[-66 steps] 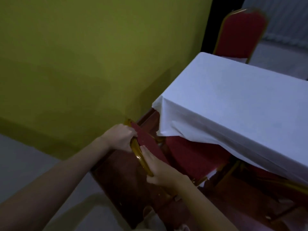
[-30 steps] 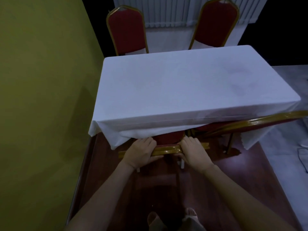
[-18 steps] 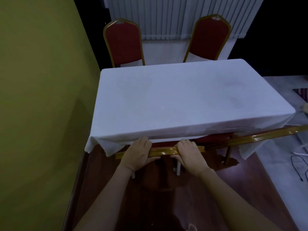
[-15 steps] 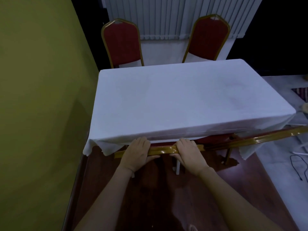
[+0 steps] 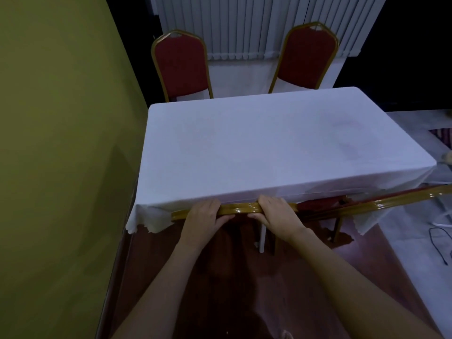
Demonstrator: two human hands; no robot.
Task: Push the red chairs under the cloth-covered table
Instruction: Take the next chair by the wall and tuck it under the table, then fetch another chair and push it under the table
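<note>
Gold chair rail (image 5: 241, 208) grasped by both hands, left hand (image 5: 203, 217), right hand (image 5: 278, 215); white-clothed table (image 5: 269, 143)

A plain white tablecloth (image 5: 269, 148) covers the table. The two far chairs, left (image 5: 182, 67) and right (image 5: 307, 57), have dark red padded backs in gold frames. The near chair's glossy top rail (image 5: 241, 208) is gold. The left wall (image 5: 61, 143) is olive-yellow; the far white blinds (image 5: 256, 23) are vertically striped; the near floor (image 5: 220, 277) is reddish-brown.
</note>
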